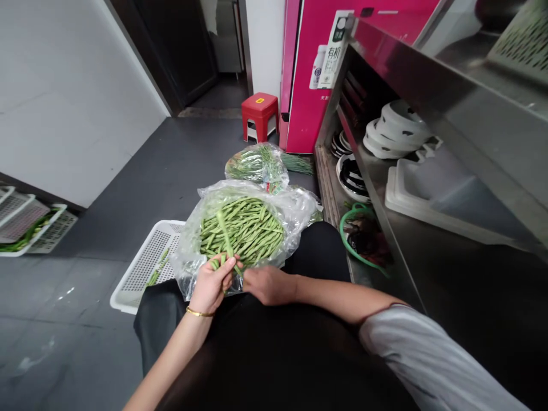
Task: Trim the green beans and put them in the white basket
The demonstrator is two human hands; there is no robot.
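My left hand [215, 278] is closed around green beans [226, 234]; one long bean sticks up from between the thumb and fingers, and shorter pieces show beside it. Close to its lower end is my right hand [268, 284], curled with the fingertips pinched; whether they hold the bean's tip or a bit of it is hidden. Just beyond both hands, a heap of green beans [252, 228] fills an open clear plastic bag [187, 242]. To the left, a white perforated basket [141, 260] on the floor has a few bean pieces in it.
Behind the bag lies another clear bag of greens [257, 162]. A red stool [260, 114] stands by the pink fridge [308, 123]. On the right, a metal shelf [385, 228] holds white dishes and a green-rimmed basket [349, 248]. More white baskets [53, 231] are at far left.
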